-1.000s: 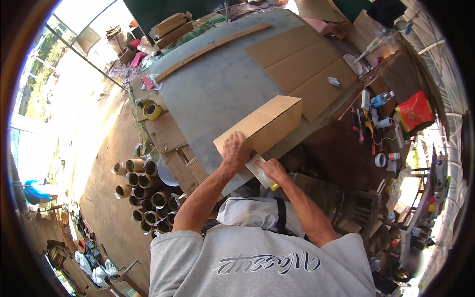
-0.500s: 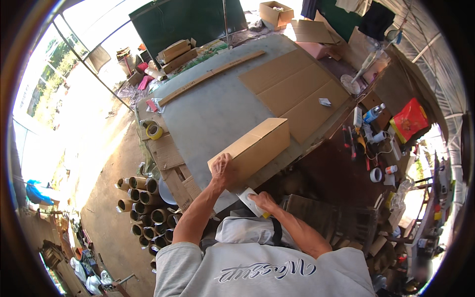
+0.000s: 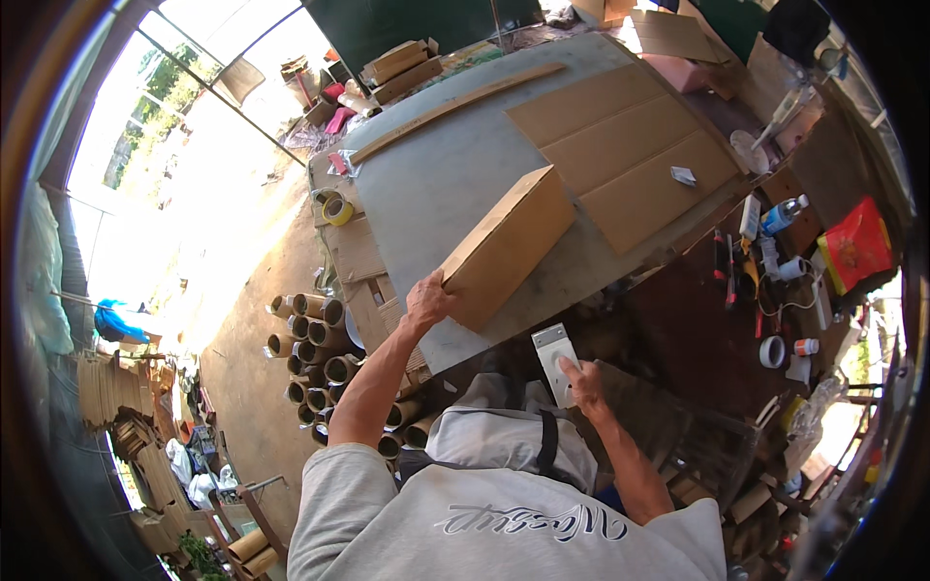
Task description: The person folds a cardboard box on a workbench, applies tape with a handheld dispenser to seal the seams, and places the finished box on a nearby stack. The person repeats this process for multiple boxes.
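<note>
My left hand grips the near left end of a long cardboard box, which rests at an angle on a grey marble-like slab atop the table. My right hand holds a flat white hand tool with a metal strip at its top end, below the slab's near edge and apart from the box. Flat creased cardboard covers the slab's right part, with a small folded white item on it. A long wooden strip lies along the far left side. Yellow tape rolls sit at the left edge.
Several cardboard tubes are stacked at the left. A dark side surface at the right holds tools, bottles, a white tape roll and a red bag. A wooden chair stands near my right arm; boxes lie at the back.
My right hand and the white tool have moved from beside the box to the right and away from it. My left hand stays on the box's end, and the box appears more steeply angled.
</note>
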A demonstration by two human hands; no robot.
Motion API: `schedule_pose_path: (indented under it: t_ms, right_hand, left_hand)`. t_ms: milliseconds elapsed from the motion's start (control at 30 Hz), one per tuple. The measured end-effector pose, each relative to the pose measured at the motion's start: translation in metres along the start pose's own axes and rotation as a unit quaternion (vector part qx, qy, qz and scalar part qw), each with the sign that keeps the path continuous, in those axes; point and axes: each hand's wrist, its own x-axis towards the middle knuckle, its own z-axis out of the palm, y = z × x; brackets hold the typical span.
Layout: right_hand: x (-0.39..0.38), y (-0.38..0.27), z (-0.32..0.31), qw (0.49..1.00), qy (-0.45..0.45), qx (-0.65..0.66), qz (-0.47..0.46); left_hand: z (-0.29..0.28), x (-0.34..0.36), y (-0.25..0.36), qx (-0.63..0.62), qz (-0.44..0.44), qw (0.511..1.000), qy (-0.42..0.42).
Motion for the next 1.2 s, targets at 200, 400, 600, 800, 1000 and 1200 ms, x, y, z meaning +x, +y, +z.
schedule_pose_path:
  t_ms: [200, 400, 600, 800, 1000, 1200]
  right_hand:
    - [-0.031, -0.042, -0.013, 0.993, -0.011, 0.071, -0.095]
    - [-0.051, -0.082, 0.013, 0.982, -0.087, 0.077, -0.152]
    - [-0.053, -0.085, 0.044, 0.985, -0.104, 0.071, -0.121]
    - [-0.056, -0.086, 0.07, 0.99, -0.067, 0.087, -0.093]
    - [-0.08, -0.103, 0.089, 0.984, -0.025, 0.007, -0.178]
    - [-0.072, -0.127, 0.121, 0.974, -0.057, -0.072, -0.209]
  left_hand:
    - [0.03, -0.068, 0.0, -0.033, 0.088, 0.957, 0.274]
    - [0.029, -0.125, 0.073, -0.63, -0.086, 0.759, -0.139]
    - [0.028, -0.104, 0.046, -0.278, 0.187, 0.941, 0.045]
    - [0.093, -0.065, -0.011, 0.187, 0.282, 0.94, -0.038]
    - [0.036, -0.082, -0.035, -0.479, -0.034, 0.831, -0.28]
    - [-0.06, -0.1, -0.012, -0.618, 0.064, 0.711, -0.328]
